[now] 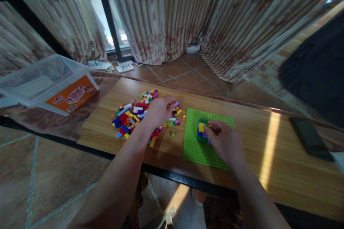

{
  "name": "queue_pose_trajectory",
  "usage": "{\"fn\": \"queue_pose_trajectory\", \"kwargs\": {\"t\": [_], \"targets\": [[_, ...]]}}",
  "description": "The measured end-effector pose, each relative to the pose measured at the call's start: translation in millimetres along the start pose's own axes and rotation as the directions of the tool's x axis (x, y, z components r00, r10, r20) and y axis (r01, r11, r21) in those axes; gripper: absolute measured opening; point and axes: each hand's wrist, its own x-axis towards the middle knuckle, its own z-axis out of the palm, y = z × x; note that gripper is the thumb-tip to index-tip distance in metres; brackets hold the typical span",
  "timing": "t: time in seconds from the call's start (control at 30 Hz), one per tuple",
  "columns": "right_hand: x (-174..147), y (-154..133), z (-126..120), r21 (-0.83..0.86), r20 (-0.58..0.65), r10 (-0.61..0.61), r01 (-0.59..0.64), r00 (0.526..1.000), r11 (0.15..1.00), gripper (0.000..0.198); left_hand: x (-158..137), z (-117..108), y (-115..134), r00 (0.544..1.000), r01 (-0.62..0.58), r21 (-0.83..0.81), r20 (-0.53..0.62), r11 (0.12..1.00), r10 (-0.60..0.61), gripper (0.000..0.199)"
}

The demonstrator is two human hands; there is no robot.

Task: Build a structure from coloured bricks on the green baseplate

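Observation:
Small building bricks of many colours lie in a loose pile (127, 118) on the wooden table. My left hand (160, 110) is over the right side of this pile, its fingers curled downward; whatever is between the fingertips is hidden. To the right of the pile lies a green studded baseplate (192, 146). On it stands a small brick structure (201, 134) with green, yellow, blue and purple bricks. My right hand (224, 137) is at the structure's right side, thumb and fingers closed at its top. The hand covers part of the structure and the brick at the fingertips.
A clear plastic box (53, 82) with an orange label stands beyond the table's left end. A dark phone (310, 139) lies on the right of the wooden table (249, 128). Striped curtains (185, 14) hang behind. One small green brick (173, 135) lies apart from the pile.

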Motion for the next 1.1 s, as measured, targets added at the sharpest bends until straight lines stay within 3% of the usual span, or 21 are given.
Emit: {"fn": "queue_pose_trajectory", "kwargs": {"t": [1.1], "targets": [[-0.2, -4.0, 0.7, -0.051, 0.033, 0.015, -0.013, 0.999, 0.999, 0.029, 0.2, 0.2, 2.9, 1.0, 0.014, -0.029, 0.022, 0.999, -0.014, 0.026]]}}
